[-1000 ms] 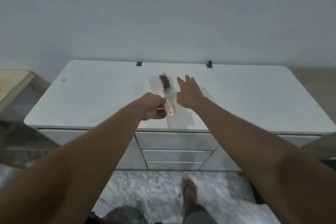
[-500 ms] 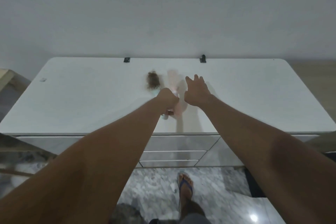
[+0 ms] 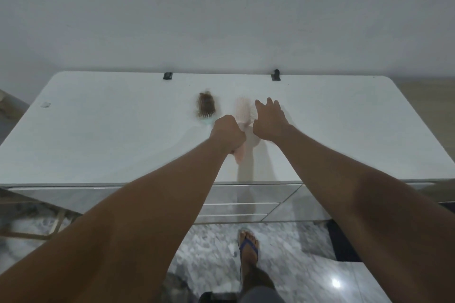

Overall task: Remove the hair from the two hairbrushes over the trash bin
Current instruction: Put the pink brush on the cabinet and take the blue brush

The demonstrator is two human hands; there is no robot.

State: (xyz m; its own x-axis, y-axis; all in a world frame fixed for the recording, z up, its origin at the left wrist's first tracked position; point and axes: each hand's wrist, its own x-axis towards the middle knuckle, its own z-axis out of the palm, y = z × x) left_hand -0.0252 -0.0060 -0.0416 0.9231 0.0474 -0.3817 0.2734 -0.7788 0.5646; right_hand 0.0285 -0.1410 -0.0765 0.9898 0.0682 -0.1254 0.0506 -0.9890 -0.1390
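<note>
Two hairbrushes lie side by side on the white dresser top. The teal hairbrush is matted with brown hair. To its right lies the pink hairbrush, whose pale bristles show at its right side. My left hand is a fist around the pink brush's handle, which sticks out below it. The teal brush's handle runs up to the same fist; whether it is gripped too is hidden. My right hand has its fingers spread over the right edge of the pink brush's head.
Two small black clips sit at the dresser's back edge against the wall. Drawers face me below. My sandalled foot stands on the marble floor. A wooden frame is at the lower left.
The two brush heads, which overlapped a second ago, now lie apart with the hairy one on the left. Both hands have moved farther over the dresser top.
</note>
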